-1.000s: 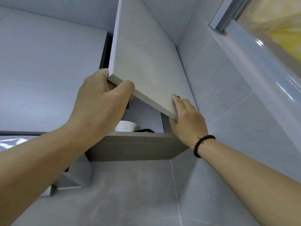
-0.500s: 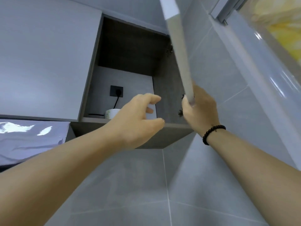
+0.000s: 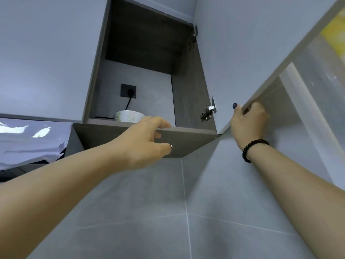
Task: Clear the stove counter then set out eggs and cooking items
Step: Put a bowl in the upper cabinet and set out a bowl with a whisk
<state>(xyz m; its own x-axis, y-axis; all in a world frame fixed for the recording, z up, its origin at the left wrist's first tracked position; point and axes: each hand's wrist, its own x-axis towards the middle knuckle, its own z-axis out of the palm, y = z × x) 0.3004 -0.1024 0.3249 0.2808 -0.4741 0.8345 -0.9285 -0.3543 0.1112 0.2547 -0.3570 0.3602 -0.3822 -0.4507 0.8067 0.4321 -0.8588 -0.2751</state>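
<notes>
Bowl in cabinet, just behind L hand

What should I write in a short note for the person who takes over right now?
Right hand grips the lower edge of the cabinet door, swung wide open.
Left hand is open, reaching over the cabinet's front edge toward the bowl inside.
A cord runs from the socket down behind the bowl.
Done: door open. Left: take the bowl out. Counter, eggs and other items are out of view, so their state is unknown.
</notes>
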